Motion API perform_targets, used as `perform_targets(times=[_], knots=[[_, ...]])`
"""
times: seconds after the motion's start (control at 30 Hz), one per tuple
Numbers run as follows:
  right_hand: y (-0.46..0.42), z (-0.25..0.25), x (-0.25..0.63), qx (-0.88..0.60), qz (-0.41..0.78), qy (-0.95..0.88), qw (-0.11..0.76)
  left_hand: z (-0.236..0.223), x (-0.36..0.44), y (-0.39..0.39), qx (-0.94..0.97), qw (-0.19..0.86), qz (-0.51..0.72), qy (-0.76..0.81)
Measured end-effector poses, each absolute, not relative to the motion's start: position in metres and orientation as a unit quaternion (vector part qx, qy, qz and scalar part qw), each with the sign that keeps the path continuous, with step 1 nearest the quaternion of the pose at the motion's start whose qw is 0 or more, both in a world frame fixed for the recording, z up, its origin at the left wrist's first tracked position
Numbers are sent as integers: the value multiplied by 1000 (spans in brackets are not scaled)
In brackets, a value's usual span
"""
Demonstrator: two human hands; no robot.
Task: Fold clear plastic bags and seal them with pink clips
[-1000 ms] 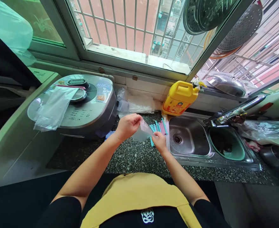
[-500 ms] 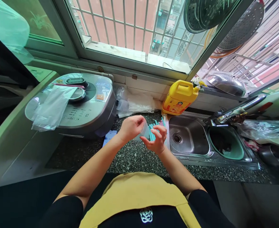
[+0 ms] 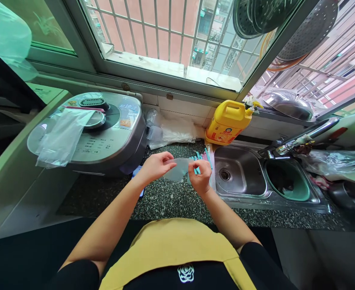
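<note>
My left hand [image 3: 156,166] and my right hand [image 3: 200,176] each pinch an upper corner of a small clear plastic bag [image 3: 177,169], which hangs stretched between them above the speckled counter [image 3: 171,197]. Just behind my right hand lie several teal and pink sticks [image 3: 202,157] on the counter beside the sink. A blue object [image 3: 136,172] peeks out under my left wrist.
A silver cooker [image 3: 105,129] with a clear bag [image 3: 62,135] draped on its lid stands at the left. More clear bags [image 3: 171,131] lie by the wall. A yellow jug [image 3: 227,123] stands behind the steel sink [image 3: 240,177]. A green basin [image 3: 289,185] sits under the tap [image 3: 301,139].
My right hand has come off the sticks and taken hold of the bag's right corner. The bag now hangs spread flat between both hands.
</note>
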State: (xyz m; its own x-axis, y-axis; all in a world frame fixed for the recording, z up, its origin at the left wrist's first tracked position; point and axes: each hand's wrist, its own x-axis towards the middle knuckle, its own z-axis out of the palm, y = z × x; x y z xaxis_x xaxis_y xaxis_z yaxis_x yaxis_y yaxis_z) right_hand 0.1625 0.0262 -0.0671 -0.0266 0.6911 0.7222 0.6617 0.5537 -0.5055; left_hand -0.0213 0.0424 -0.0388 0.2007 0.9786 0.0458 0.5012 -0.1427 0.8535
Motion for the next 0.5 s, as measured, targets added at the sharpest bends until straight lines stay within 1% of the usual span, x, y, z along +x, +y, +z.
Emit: perform_targets(times=[0.1, 0.17, 0.33, 0.5], knots=[[27, -71, 170, -484, 17, -714, 505, -61, -33, 36, 645, 449, 322, 527], [29, -74, 173, -487, 9, -712, 505, -71, -35, 30, 621, 475, 336, 525], [31, -75, 176, -482, -1, -712, 511, -81, -30, 23, 557, 473, 404, 550], [23, -75, 170, -480, -9, -724, 495, -75, -13, 23, 496, 480, 465, 554]])
